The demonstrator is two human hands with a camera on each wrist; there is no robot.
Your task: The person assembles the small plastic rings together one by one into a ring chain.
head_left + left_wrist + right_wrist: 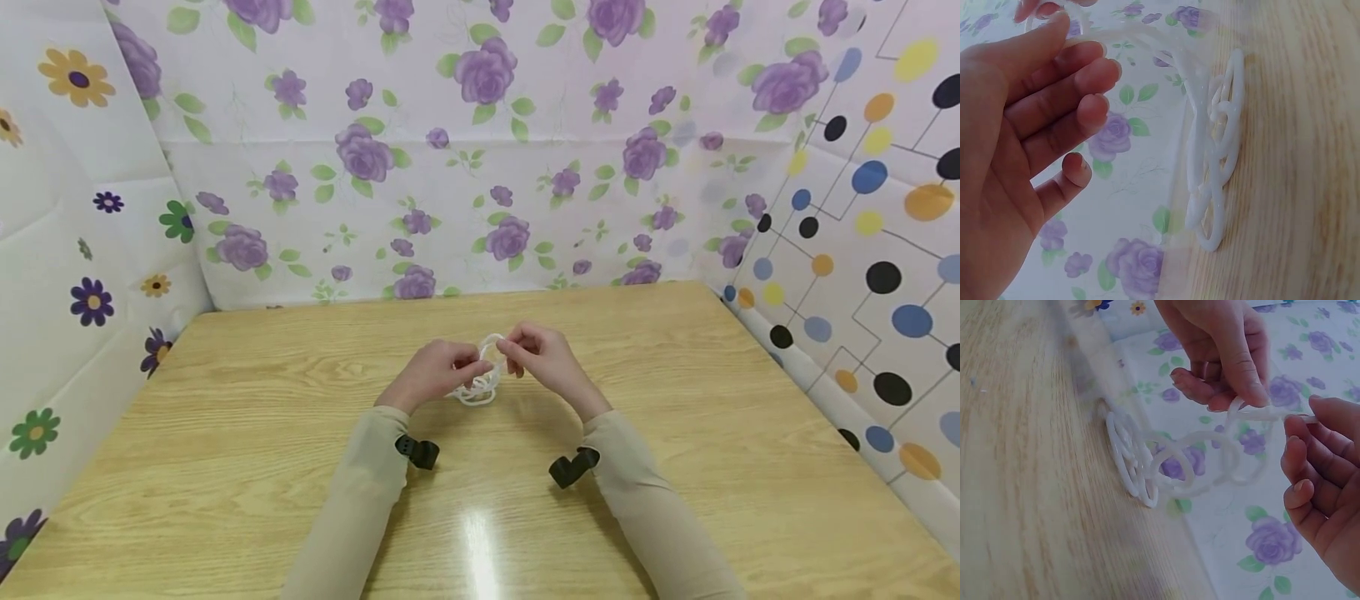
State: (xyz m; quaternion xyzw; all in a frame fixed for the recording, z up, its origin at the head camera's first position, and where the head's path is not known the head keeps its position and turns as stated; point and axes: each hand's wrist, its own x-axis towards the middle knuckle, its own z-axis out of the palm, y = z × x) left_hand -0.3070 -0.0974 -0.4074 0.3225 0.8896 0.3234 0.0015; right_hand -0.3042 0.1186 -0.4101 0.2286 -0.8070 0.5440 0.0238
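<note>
A white cord (477, 392) lies in a tangle of loops on the wooden table, with part of it raised between the two hands. The left hand (444, 372) pinches the cord between thumb and index finger, its other fingers loosely bent. To its right, the right hand (542, 357) pinches another stretch of the cord with thumb and fingertips. A short taut length and a hanging loop span the gap between the hands in the right wrist view. In the left wrist view, the looped pile of cord (1216, 150) sits on the table beyond the left hand (1041, 119).
The wooden table (247, 433) extends to a back wall covering (360, 208) with purple roses. Flowered sheeting (90, 242) hangs at the left, dotted sheeting (870, 275) at the right. Black wrist cameras (573, 468) are strapped over the beige sleeves (660, 517).
</note>
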